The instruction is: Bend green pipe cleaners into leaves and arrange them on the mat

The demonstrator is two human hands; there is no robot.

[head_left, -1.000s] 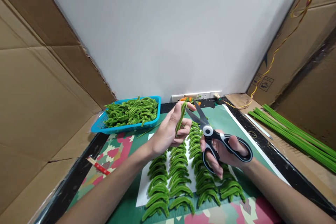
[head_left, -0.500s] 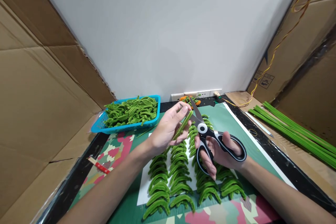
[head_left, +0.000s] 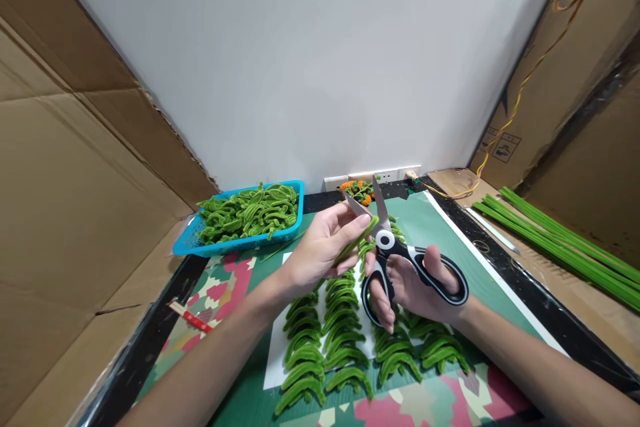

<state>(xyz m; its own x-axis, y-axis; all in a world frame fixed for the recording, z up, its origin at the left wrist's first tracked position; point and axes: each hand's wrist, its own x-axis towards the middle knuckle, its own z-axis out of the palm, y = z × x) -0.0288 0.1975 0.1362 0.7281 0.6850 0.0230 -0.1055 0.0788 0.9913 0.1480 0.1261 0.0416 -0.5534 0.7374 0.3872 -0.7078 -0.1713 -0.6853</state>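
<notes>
- Left hand (head_left: 320, 250): pinching a green fuzzy stem (head_left: 356, 239), now tipped flatter than a second ago.
- Right hand (head_left: 417, 280): closed through the handles of the scissors (head_left: 395, 250); blades now point more upright, parted around the stem's tip.
- Worktop (head_left: 450, 233): rows of bent green pieces (head_left: 345, 340) below both hands.
- Blue basket (head_left: 245, 217): unchanged, far left.

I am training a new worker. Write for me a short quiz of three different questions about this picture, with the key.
1. True or false: the right hand holds the scissors.
2. The left hand holds: A) a green fuzzy stem; B) a red pen; C) a white cup.
3. Fill in: the blue basket of green pieces stands on the person's ____ side.

Key: 1 true; 2 A; 3 left.
</notes>
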